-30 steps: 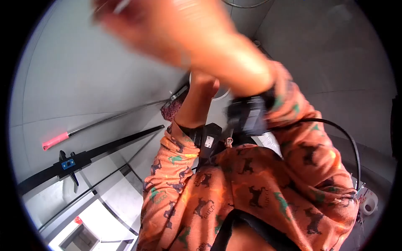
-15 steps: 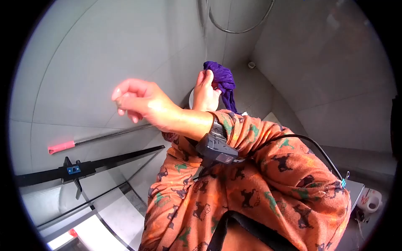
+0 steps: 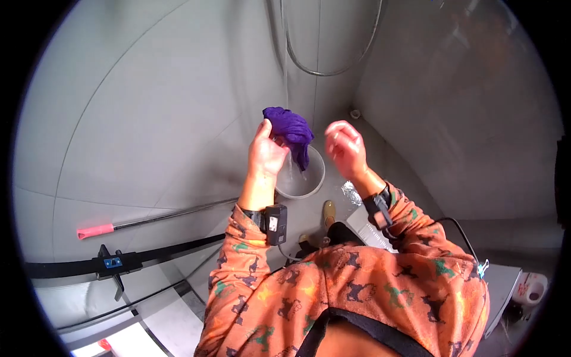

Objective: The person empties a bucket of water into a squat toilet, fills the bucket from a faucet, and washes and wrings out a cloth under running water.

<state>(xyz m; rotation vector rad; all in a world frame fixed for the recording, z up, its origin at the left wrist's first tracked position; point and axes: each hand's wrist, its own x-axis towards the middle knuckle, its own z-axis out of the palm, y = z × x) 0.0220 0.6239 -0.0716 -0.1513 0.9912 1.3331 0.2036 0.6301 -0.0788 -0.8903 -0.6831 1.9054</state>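
Observation:
A wet, bunched purple cloth is in my left hand, thumb on top and fingers curled under it. Its lower end hangs over a pale round bucket, and whitish streaks, perhaps water, show below it. To the right of the bucket, apart from the cloth, my right hand is raised with its fingers curled in. Whether anything lies inside those fingers is hidden. Both wrists carry black strapped devices.
A pole with a pink handle leans at the left, above a black bar with a sliding clamp. Crumpled foil and a grey-white slatted item lie right of my boot. A hose loops down the wall.
My right hand has swung from the far left, across my left arm, to the right of the bucket. My left hand and the cloth have shifted left and slightly down, uncovering the bucket.

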